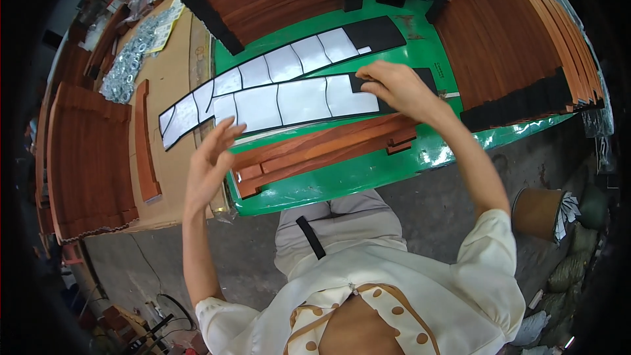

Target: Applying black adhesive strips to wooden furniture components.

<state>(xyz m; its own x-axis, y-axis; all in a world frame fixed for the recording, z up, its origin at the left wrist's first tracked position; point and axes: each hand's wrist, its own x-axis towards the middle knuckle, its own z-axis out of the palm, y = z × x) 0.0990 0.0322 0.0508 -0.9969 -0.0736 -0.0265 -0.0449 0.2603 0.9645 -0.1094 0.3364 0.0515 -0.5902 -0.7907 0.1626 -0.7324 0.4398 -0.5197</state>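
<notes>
Two black strips, covered with white backing-like pieces cut across by dark lines, lie on the green tabletop. The far strip [282, 61] slants toward the left; the near strip [302, 102] overlaps it in part. My left hand [213, 161] is at the near strip's left end, fingers apart and nothing seen in them. Over the near strip's right end is my right hand [397, 92], its thumb and fingers curled together in a pinch; whatever is between them is too small to make out. Reddish-brown wooden slats [322, 153] lie just in front of the near strip.
Stacks of brown wooden boards with black ends stand at the back [276, 0] and right [499, 39]. More brown boards [92, 158], a lone slat [144, 138] and a heap of metal rings [141, 52] are on the cardboard-covered left side. A brown drum [539, 213] stands on the floor.
</notes>
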